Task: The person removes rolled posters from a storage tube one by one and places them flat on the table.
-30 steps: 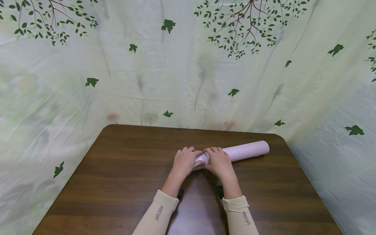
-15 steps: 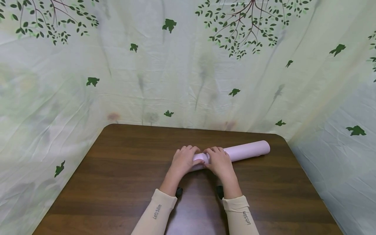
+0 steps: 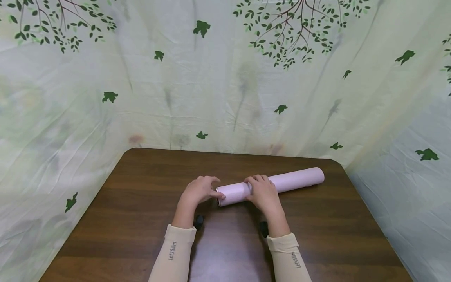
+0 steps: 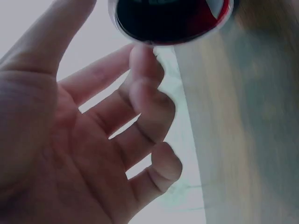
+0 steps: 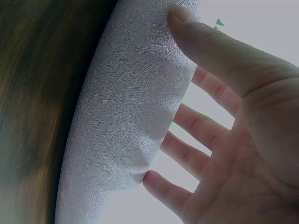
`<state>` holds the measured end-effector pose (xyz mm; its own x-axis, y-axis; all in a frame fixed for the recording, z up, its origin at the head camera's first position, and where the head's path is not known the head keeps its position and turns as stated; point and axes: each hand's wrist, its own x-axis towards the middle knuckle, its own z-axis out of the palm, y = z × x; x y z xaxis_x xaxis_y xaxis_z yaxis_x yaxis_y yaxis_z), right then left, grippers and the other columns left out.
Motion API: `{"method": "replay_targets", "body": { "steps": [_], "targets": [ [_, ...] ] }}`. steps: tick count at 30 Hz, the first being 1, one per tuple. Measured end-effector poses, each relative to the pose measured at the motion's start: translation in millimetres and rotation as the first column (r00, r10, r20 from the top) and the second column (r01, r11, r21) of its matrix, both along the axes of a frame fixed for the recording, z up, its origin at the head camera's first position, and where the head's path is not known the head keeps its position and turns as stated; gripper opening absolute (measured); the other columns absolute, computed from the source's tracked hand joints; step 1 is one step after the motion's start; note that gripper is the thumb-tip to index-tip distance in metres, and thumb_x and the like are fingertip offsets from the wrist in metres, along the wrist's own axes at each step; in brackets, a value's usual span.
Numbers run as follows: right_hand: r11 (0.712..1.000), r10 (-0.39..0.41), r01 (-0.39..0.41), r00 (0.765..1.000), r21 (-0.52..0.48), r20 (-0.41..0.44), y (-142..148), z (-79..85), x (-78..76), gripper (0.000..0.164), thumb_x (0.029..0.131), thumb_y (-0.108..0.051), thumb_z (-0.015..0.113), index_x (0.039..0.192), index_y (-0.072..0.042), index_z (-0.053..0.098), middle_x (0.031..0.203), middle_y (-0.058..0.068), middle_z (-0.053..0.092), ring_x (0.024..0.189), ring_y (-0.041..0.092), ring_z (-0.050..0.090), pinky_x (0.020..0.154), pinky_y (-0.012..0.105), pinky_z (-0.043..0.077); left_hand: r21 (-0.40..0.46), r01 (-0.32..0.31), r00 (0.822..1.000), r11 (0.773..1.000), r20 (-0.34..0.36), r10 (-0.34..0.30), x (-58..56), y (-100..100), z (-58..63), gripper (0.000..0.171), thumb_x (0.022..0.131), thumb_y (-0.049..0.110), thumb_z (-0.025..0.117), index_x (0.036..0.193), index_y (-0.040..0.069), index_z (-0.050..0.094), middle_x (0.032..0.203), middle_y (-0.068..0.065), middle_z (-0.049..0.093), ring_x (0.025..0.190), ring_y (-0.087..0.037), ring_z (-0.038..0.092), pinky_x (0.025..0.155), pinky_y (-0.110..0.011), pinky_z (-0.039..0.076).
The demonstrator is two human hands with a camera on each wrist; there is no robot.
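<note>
A pale pink roll of textured sheet (image 3: 296, 178) lies slantwise on the brown table. My right hand (image 3: 262, 194) grips it left of its middle. In the right wrist view the thumb (image 5: 201, 39) lies on the near face, and the fingers reach the far side. My left hand (image 3: 199, 191) is at the roll's left end, fingers loosely bent, thumb tip by the end's rim. The left wrist view shows the roll's end (image 4: 173, 23) as a dark, reddish round opening above the fingers; whether the thumb touches it I cannot tell.
The brown wooden table (image 3: 148, 219) has rounded far corners. Behind it and on both sides hangs a pale cloth (image 3: 225, 78) printed with green leaves and branches. Dark wrist cameras sit under both cuffs.
My left hand has slid left along the roll to its left end, uncovering that end. My right hand and the roll have stayed almost in place.
</note>
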<state>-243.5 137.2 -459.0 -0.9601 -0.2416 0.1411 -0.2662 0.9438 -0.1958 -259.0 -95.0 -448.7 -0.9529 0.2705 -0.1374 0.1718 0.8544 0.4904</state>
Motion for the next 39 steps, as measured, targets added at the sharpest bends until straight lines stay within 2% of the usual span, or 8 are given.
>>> {"method": "replay_targets", "body": {
  "steps": [4,11,19,24,29,39],
  "targets": [
    [1.0,0.001,-0.001,1.0,0.002,-0.006,0,0.8,0.1,0.05,0.076,-0.036,0.086,0.119,-0.022,0.067,0.126,0.007,0.064,0.125,0.034,0.053,0.1,0.054,0.044,-0.007,0.005,0.999,1.0,0.043,-0.004,-1.4,-3,-2.1,0.068,0.07,0.05,0.086,0.127,0.018,0.069,0.117,0.0,0.072,0.102,-0.017,0.065,0.086,-0.043,0.052],
    [1.0,-0.003,0.003,1.0,-0.002,-0.005,0,0.4,-0.4,0.05,0.076,-0.036,0.086,0.119,-0.022,0.067,0.126,0.008,0.064,0.125,0.035,0.053,0.1,0.055,0.044,0.045,0.047,0.997,0.998,0.066,-0.05,-3.2,1,-6.6,0.059,0.069,0.037,0.089,0.121,0.015,0.071,0.097,0.0,0.072,0.082,-0.014,0.061,0.073,-0.033,0.05],
    [1.0,-0.019,0.019,1.0,-0.009,-0.009,2,2.4,0.0,0.051,0.075,-0.036,0.087,0.12,-0.023,0.066,0.126,0.008,0.064,0.125,0.035,0.052,0.101,0.055,0.043,0.059,0.075,0.995,0.995,0.059,-0.078,-5.3,3,-10.9,0.061,0.072,0.027,0.088,0.127,0.013,0.068,0.103,-0.002,0.073,0.084,-0.014,0.06,0.077,-0.032,0.05],
    [1.0,-0.027,0.027,1.0,-0.011,0.001,2,3.0,0.5,0.05,0.076,-0.036,0.086,0.12,-0.023,0.066,0.126,0.008,0.063,0.126,0.035,0.052,0.101,0.055,0.044,0.059,0.114,0.992,0.992,0.041,-0.117,-5.4,4,-11.8,0.047,0.073,0.022,0.087,0.116,0.015,0.071,0.087,0.002,0.07,0.077,-0.015,0.058,0.071,-0.03,0.047],
    [0.999,-0.037,0.038,0.999,-0.018,0.006,2,0.9,-0.2,0.05,0.075,-0.035,0.087,0.119,-0.023,0.066,0.126,0.008,0.063,0.126,0.035,0.052,0.101,0.055,0.043,0.064,0.127,0.99,0.99,0.049,-0.13,-3.5,4,-9.7,0.035,0.074,0.019,0.085,0.107,0.017,0.072,0.072,0.006,0.067,0.07,-0.013,0.06,0.067,-0.029,0.046],
    [0.997,-0.06,0.061,0.998,-0.036,0.022,0,1.6,0.9,0.05,0.074,-0.033,0.088,0.118,-0.022,0.066,0.127,0.008,0.063,0.125,0.036,0.051,0.101,0.055,0.043,-0.001,0.132,0.99,0.991,0.048,-0.132,-1.5,5,-7.0,0.027,0.075,0.017,0.084,0.099,0.021,0.072,0.065,0.008,0.065,0.064,-0.011,0.061,0.065,-0.03,0.046]
  ]
}}
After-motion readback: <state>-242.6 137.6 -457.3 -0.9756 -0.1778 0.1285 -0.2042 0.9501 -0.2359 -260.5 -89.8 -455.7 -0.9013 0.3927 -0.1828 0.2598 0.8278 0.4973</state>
